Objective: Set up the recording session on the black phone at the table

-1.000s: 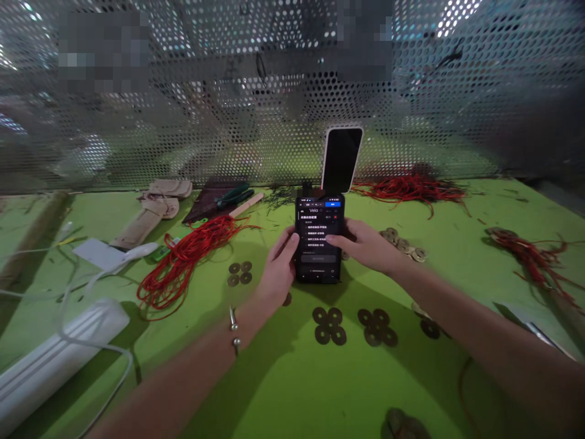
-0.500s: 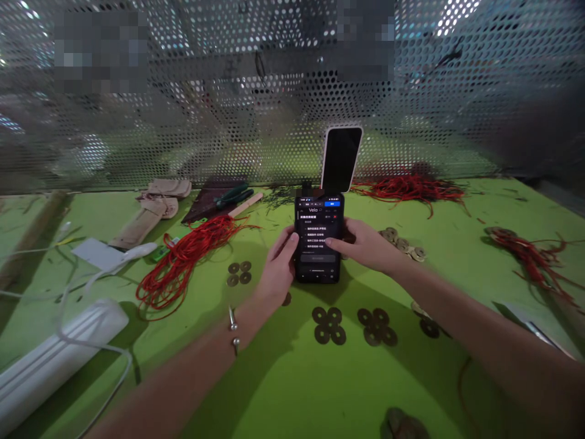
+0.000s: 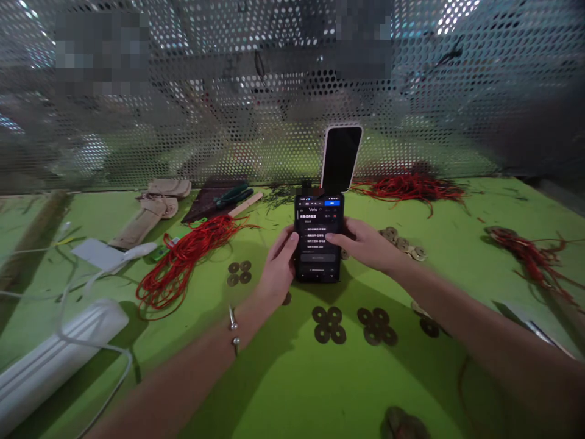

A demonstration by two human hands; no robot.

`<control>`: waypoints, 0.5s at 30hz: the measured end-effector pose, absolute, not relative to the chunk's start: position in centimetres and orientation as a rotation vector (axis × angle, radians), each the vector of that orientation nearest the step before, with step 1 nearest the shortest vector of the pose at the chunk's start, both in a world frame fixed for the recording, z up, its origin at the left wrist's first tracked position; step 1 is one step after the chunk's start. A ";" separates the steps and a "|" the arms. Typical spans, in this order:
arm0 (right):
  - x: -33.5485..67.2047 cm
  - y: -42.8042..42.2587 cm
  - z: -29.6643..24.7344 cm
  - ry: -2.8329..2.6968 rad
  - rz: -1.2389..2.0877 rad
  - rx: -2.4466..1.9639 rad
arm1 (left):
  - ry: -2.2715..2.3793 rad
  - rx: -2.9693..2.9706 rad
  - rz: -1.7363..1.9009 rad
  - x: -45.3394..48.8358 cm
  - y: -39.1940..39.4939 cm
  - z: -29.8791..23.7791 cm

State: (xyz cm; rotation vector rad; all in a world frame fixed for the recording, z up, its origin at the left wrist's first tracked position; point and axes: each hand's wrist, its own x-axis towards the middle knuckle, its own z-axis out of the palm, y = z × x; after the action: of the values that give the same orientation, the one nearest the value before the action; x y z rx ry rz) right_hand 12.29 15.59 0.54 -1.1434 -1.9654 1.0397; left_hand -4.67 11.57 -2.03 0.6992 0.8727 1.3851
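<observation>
Between both hands, lit phone (image 3: 319,238): left grip (image 3: 276,268) clasps edge, right (image 3: 365,245) thumb on screen

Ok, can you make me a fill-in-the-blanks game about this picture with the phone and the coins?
1. Both hands, the left hand and the right hand, hold a lit ____.
2. The table cover is bright ____.
3. The cord bundle left of the left hand is ____.
4. Behind the held phone, a second phone stands with a ____ screen.

Missing words: phone; green; red; dark
</observation>
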 end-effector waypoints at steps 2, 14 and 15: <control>12.3 15.6 0.5 -1.958 1.046 -1.123 | 0.869 0.715 1.379 -4.6 11.6 -2.0; 12.4 15.7 0.4 -1.967 1.046 -1.116 | 0.846 0.600 1.435 -4.6 11.6 -1.8; 12.4 15.7 0.4 -1.968 1.037 -1.120 | 0.842 0.595 1.439 -4.6 11.6 -1.8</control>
State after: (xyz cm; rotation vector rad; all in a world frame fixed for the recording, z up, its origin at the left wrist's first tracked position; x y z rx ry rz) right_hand 12.40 15.71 0.42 -1.1198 -1.9680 1.0368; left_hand -4.62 11.60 -1.79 0.5951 0.8422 1.4388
